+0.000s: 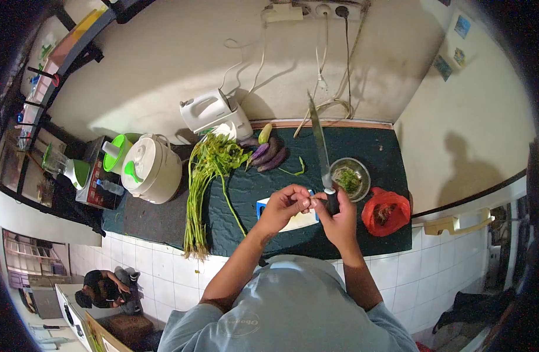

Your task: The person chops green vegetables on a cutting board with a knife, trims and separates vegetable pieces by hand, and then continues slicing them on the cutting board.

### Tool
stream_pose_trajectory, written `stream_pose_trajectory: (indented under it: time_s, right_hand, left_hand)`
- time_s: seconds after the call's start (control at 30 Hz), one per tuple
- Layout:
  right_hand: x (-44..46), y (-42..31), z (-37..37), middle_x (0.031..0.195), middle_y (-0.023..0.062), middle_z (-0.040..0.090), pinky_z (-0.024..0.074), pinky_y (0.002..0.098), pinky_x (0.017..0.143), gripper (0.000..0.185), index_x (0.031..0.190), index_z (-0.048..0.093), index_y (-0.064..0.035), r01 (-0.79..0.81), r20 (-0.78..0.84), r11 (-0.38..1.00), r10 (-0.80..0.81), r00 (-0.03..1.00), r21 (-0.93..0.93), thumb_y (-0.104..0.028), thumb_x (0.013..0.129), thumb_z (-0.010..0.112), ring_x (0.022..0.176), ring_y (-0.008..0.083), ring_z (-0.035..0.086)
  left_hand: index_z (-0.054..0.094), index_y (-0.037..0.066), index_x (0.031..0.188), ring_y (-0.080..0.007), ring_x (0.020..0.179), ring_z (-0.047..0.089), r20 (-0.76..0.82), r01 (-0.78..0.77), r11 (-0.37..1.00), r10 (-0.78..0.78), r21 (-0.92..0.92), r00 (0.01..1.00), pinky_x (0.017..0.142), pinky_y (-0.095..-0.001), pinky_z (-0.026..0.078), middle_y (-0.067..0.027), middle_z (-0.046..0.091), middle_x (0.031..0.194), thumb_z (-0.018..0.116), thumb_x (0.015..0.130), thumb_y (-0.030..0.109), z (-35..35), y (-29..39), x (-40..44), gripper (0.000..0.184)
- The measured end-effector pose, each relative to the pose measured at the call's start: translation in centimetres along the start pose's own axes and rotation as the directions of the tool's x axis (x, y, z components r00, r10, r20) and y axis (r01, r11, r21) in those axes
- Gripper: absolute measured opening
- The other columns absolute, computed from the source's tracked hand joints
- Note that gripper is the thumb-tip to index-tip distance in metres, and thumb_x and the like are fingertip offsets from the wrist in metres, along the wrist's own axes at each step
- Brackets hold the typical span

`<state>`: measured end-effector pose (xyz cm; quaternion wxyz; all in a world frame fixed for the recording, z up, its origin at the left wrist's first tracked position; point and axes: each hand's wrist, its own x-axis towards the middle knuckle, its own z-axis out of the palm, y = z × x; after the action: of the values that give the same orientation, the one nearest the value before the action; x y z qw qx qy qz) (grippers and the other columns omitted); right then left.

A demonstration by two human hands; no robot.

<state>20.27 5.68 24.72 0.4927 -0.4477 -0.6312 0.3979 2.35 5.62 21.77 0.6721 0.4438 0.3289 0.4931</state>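
Observation:
A long knife (319, 141) points up toward the wall, its dark handle in my right hand (338, 217). The fingertips of my left hand (284, 208) are pinched together and meet those of my right hand; whatever small thing lies between them is too small to name. Below both hands is a white cutting board (302, 220) with blue edges. A metal bowl (363, 170) holding chopped greens (349, 181) stands just beyond my right hand. To the right sits an open red plastic bag (372, 222) with scraps inside.
Long leafy greens (200, 199) lie left of the board, near several purple eggplants (273, 157). A white rice cooker (158, 170) and a white mixer (214, 111) stand farther left and back. Another person (108, 287) sits at the lower left.

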Motion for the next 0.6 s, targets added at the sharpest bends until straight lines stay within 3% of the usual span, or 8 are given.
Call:
stream_pose_trajectory:
  time_s: [0.1,0.2,0.27,0.3,0.4,0.6]
  right_hand:
    - [-0.3,-1.0,-0.5,0.088,0.0085,0.070,0.0506,0.0314,0.077,0.045,0.123,0.053,0.0033,-0.001,0.006,0.997,0.001,1.000,-0.077,-0.015,0.086,0.071,0.085,0.0166,0.066]
    - [-1.2,-0.4,-1.2,0.078,0.0058,0.065,0.0487,0.0277,0.064,0.040,0.124,0.054,0.0023,0.036,0.027,0.999,-0.035,0.999,-0.034,-0.022,0.094,0.062,0.070,0.0137,0.062]
    - [-2.0,-1.0,-1.9,0.069,0.0028,0.058,0.0408,0.0249,0.051,0.040,0.125,0.055,-0.0002,-0.222,0.227,0.891,0.139,0.964,0.397,-0.032,0.101,0.048,0.055,0.0100,0.050]
    - [-2.1,-2.2,-1.5,0.064,0.0008,0.052,0.0325,0.0234,0.045,0.050,0.124,0.056,-0.0003,-0.168,0.195,0.904,0.096,0.976,0.394,-0.040,0.104,0.035,0.049,0.0076,0.040]
    - [-2.5,-2.2,-1.9,0.062,0.0010,0.052,0.0343,0.0234,0.045,0.055,0.125,0.056,0.0004,-0.179,0.274,0.888,0.062,0.960,0.424,-0.045,0.104,0.032,0.050,0.0083,0.043]
    - [-2.9,-2.1,-1.9,0.061,0.0017,0.053,0.0349,0.0237,0.043,0.063,0.130,0.053,0.0017,-0.132,0.334,0.889,-0.025,0.942,0.439,-0.052,0.102,0.034,0.050,0.0085,0.046]
  left_hand:
    - [0.066,0.001,0.102,-0.0102,0.080,0.059,-0.052,-0.019,0.997,0.023,0.071,0.998,0.072,-0.0257,0.048,-0.0038,0.067,0.091,0.070,0.089,0.013,-0.2,0.4,0.1,0.018]
    - [0.071,0.001,0.102,-0.0098,0.082,0.061,-0.084,0.019,0.981,-0.002,0.193,0.996,0.075,-0.0245,0.049,-0.0050,0.069,0.094,0.071,0.088,0.013,-0.4,1.9,-0.1,0.018]
    - [0.072,0.001,0.101,-0.0105,0.083,0.061,-0.076,0.006,0.980,0.009,0.197,0.997,0.075,-0.0250,0.049,-0.0057,0.069,0.094,0.071,0.088,0.013,-0.1,3.3,-0.3,0.018]
    - [0.072,0.001,0.101,-0.0112,0.083,0.061,-0.065,-0.009,0.980,0.023,0.201,0.998,0.075,-0.0254,0.049,-0.0064,0.069,0.094,0.072,0.087,0.013,0.2,4.0,-0.4,0.018]
    - [0.072,0.000,0.099,-0.0127,0.084,0.062,-0.009,-0.132,0.949,0.140,0.288,0.990,0.075,-0.0263,0.050,-0.0078,0.069,0.091,0.072,0.087,0.012,0.7,4.9,-0.4,0.017]
    - [0.074,0.002,0.096,-0.0139,0.082,0.062,0.091,-0.222,0.875,0.202,0.431,0.975,0.072,-0.0274,0.049,-0.0082,0.069,0.088,0.073,0.085,0.011,0.8,6.9,-0.2,0.014]
